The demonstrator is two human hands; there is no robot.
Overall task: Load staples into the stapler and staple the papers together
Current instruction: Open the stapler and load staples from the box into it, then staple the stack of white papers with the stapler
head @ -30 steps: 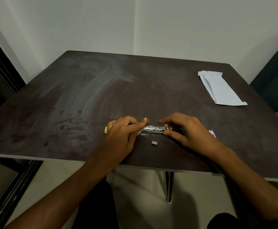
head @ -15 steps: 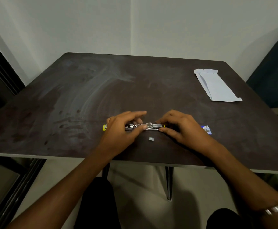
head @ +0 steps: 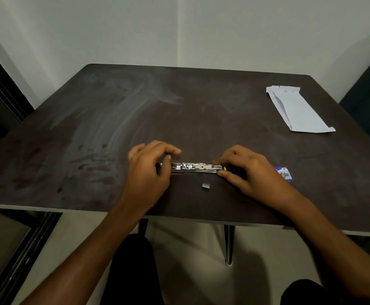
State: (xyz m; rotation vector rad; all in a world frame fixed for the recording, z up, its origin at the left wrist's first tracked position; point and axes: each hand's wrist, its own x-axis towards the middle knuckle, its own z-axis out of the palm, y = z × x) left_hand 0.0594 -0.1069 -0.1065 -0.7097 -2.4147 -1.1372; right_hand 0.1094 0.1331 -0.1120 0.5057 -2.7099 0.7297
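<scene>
head-worn view, angled down, table [head: 201, 102] near

1. No text, brand, number or sign can be read anywhere in the view.
2. The blue box [head: 284, 173] beside the right hand has some white print on it, but it is too small and blurred to read.
3. The folded paper [head: 296, 108] at the far right of the table shows no writing.
4. The stapler [head: 196, 167] shows no readable mark.

Dark smudged table [head: 201, 102] (pale wall [head: 135, 29] behind)
</scene>
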